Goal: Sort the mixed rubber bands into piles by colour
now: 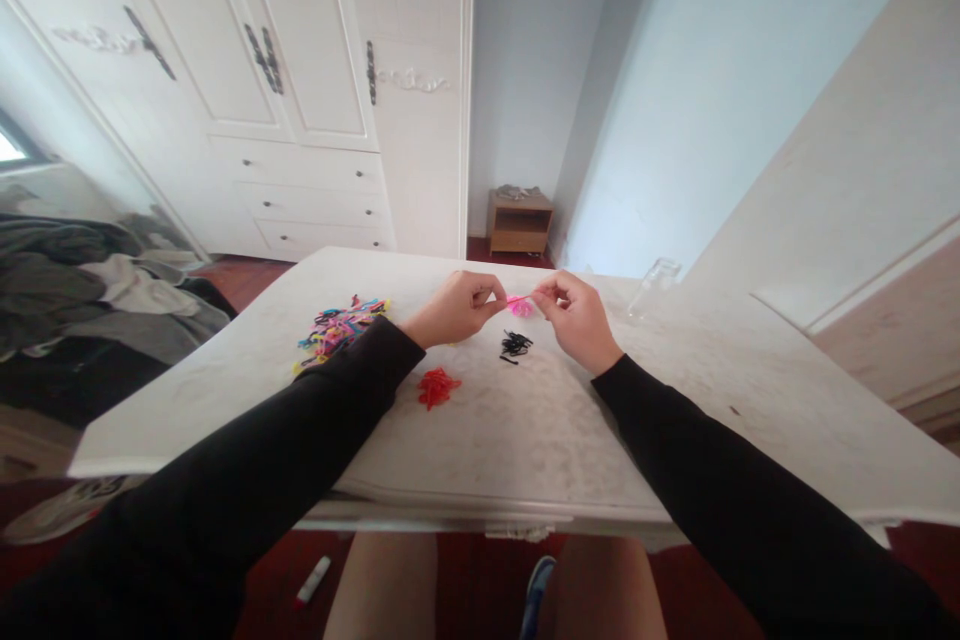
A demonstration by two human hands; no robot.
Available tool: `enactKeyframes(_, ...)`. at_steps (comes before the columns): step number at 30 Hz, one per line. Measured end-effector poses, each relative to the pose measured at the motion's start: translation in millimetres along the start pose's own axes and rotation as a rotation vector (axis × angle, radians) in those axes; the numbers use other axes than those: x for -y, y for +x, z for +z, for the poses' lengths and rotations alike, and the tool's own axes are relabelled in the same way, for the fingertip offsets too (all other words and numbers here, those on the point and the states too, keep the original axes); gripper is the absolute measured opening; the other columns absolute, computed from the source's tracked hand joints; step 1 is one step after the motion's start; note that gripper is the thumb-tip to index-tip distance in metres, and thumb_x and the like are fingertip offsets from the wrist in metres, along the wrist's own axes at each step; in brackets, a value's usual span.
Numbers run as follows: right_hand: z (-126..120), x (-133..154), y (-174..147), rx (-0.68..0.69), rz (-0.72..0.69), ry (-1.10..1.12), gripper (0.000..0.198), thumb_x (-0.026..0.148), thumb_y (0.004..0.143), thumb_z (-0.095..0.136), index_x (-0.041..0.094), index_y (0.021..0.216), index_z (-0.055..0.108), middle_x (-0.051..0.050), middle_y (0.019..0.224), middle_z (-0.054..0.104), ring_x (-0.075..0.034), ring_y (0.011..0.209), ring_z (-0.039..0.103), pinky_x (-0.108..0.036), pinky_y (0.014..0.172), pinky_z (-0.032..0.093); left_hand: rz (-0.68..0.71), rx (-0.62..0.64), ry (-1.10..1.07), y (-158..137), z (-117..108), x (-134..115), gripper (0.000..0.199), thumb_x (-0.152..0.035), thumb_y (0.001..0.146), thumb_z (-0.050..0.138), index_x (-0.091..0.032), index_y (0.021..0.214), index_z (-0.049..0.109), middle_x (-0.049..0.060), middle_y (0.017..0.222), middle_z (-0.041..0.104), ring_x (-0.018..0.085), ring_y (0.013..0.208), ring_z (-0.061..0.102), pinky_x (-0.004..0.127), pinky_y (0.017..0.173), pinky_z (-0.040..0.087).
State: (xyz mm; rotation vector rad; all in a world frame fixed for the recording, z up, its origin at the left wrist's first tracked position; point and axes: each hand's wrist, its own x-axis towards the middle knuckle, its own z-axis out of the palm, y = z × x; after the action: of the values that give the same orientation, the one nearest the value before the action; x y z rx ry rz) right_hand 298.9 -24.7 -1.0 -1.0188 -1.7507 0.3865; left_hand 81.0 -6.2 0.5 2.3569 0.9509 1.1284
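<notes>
Over the far half of the table, my left hand point(466, 308) and my right hand point(576, 315) face each other, each closed in a pinch. A thin reddish-pink rubber band point(517, 300) is stretched between their fingertips. Just behind it lies a small pile of pink rubber bands point(520, 308), partly covered by the band and fingers. Nearer to me is a small heap of black rubber bands point(515, 345). A red heap of rubber bands point(436, 387) sits closer still, to the left. Beside my left forearm spreads a larger mixed-colour pile of rubber bands point(341, 328).
A clear glass bottle point(654, 287) is on the white table point(750, 400), right of my right hand. A white wardrobe point(300, 70) and a small wooden cabinet point(520, 222) stand beyond. Clothes point(90, 290) are heaped at left; a white marker point(313, 582) lies on the floor.
</notes>
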Motion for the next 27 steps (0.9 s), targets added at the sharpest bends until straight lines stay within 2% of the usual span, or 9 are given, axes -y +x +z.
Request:
enactKeyframes(4, -18.1, -9.1, 9.8, -0.280, 0.051, -0.009, 0.009, 0.028, 0.084, 0.064, 0.020, 0.079, 0.062, 0.000, 0.074, 0.061, -0.015, 0.069, 0.054, -0.027, 0.059, 0.041, -0.025, -0.055, -0.055, 1.9, -1.3, 2.7, 0.015, -0.023, 0.083, 0.064, -0.015, 0.071, 0.065, -0.009, 0.053, 0.022, 0.008, 0.051, 0.023, 0.025, 0.054, 0.021)
enactKeyframes(5, -19.2, -9.8, 10.4, -0.284, 0.057, -0.007, 0.009, 0.028, 0.083, 0.065, 0.020, 0.078, 0.062, 0.000, 0.073, 0.061, -0.015, 0.069, 0.054, -0.027, 0.059, 0.041, -0.031, -0.057, -0.068, 2.1, -1.0, 2.2, 0.015, -0.023, 0.083, 0.064, -0.015, 0.071, 0.065, -0.009, 0.053, 0.022, 0.008, 0.051, 0.022, 0.025, 0.054, 0.020)
enactKeyframes(9, -5.9, -2.7, 4.1, -0.080, 0.012, 0.008, 0.013, 0.030, 0.084, 0.064, 0.020, 0.077, 0.062, -0.001, 0.073, 0.060, -0.015, 0.069, 0.054, -0.027, 0.059, 0.041, -0.088, -0.030, -0.202, 2.8, 0.8, -0.2, 0.017, -0.028, 0.082, 0.066, -0.015, 0.072, 0.066, -0.008, 0.053, 0.024, 0.008, 0.051, 0.021, 0.026, 0.052, 0.016)
enactKeyframes(10, -1.1, 0.5, 1.8, -0.068, 0.011, 0.019, 0.014, 0.031, 0.085, 0.063, 0.020, 0.077, 0.062, -0.001, 0.074, 0.060, -0.014, 0.069, 0.054, -0.027, 0.059, 0.041, -0.130, -0.032, -0.276, 3.7, 0.6, -0.3, 0.017, -0.029, 0.081, 0.067, -0.015, 0.073, 0.065, -0.008, 0.053, 0.025, 0.008, 0.051, 0.022, 0.026, 0.051, 0.015)
enactKeyframes(14, 10.0, 12.4, -5.3, -0.032, 0.015, 0.043, 0.017, 0.035, 0.087, 0.066, 0.020, 0.079, 0.065, -0.001, 0.075, 0.063, -0.013, 0.067, 0.055, -0.026, 0.059, 0.041, -0.396, -0.111, -0.750, 9.9, -4.8, 1.0, 0.013, -0.029, 0.081, 0.063, -0.017, 0.081, 0.062, -0.009, 0.053, 0.025, 0.008, 0.046, 0.019, 0.026, 0.047, 0.012)
enactKeyframes(17, 16.2, 20.7, -12.0, 0.127, -0.038, 0.047, 0.016, 0.034, 0.088, 0.067, 0.020, 0.082, 0.071, -0.002, 0.078, 0.068, -0.014, 0.070, 0.059, -0.026, 0.061, 0.043, -0.566, -0.151, -1.084, 13.5, -9.1, 1.9, 0.010, -0.021, 0.078, 0.059, -0.015, 0.086, 0.061, -0.007, 0.055, 0.029, 0.008, 0.046, 0.024, 0.024, 0.044, 0.017)
enactKeyframes(19, 23.9, 27.3, -18.4, 0.271, -0.074, 0.069, 0.014, 0.032, 0.088, 0.068, 0.020, 0.083, 0.074, -0.002, 0.080, 0.072, -0.013, 0.069, 0.060, -0.026, 0.061, 0.044, -0.649, -0.141, -1.217, 13.6, -9.7, 2.3, 0.015, -0.013, 0.075, 0.056, -0.013, 0.089, 0.063, -0.004, 0.057, 0.037, 0.008, 0.048, 0.031, 0.022, 0.044, 0.023)
enactKeyframes(23, 44.6, 38.8, -31.9, 0.523, -0.070, 0.163, 0.011, 0.030, 0.086, 0.071, 0.021, 0.084, 0.076, -0.002, 0.080, 0.075, -0.013, 0.066, 0.061, -0.025, 0.058, 0.044, -0.698, -0.100, -1.285, 10.8, -5.9, 2.9, 0.035, 0.001, 0.065, 0.052, -0.010, 0.096, 0.064, 0.001, 0.066, 0.052, 0.007, 0.053, 0.041, 0.018, 0.047, 0.030)
enactKeyframes(27, 58.3, 39.0, -37.8, 0.615, -0.050, 0.202, 0.010, 0.027, 0.086, 0.070, 0.020, 0.088, 0.077, -0.003, 0.084, 0.077, -0.013, 0.069, 0.064, -0.025, 0.061, 0.046, -0.666, -0.070, -1.230, 8.4, -0.9, 1.2, 0.044, 0.007, 0.060, 0.050, -0.011, 0.099, 0.064, 0.003, 0.073, 0.060, 0.008, 0.059, 0.049, 0.017, 0.051, 0.034)
